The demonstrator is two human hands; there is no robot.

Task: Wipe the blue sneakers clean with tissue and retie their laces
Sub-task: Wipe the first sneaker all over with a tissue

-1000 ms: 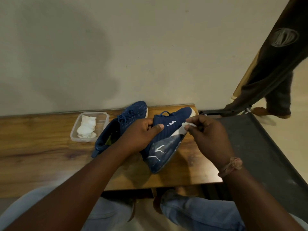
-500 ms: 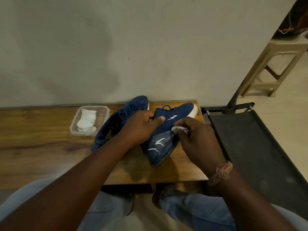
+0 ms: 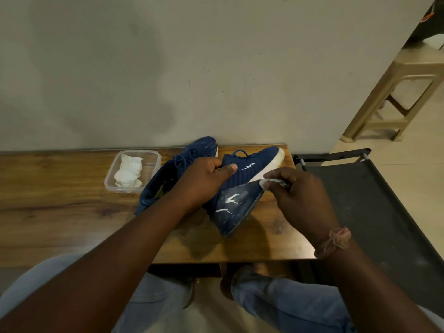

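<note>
Two blue sneakers lie on a wooden bench [image 3: 60, 212]. The right sneaker [image 3: 249, 169] is tipped on its side, its dusty sole with white marks facing me. My left hand [image 3: 201, 181] grips this sneaker at its ankle opening, thumb across the upper. My right hand [image 3: 298, 193] pinches a small white tissue [image 3: 269, 182] against the white edge of the sole. The left sneaker [image 3: 173, 174] lies behind my left hand, its blue laces showing, partly hidden.
A clear plastic tub [image 3: 153, 157] holding folded white tissues [image 3: 128, 174] stands left of the sneakers. The wall runs right behind the bench. A dark folding cot [image 3: 374, 200] abuts the bench's right end; a beige plastic stool [image 3: 408, 92] stands beyond. My knees are below the bench.
My right hand with the tissue slid down the sole edge towards the heel, then back up a little. A person who stood at the far right has left the view.
</note>
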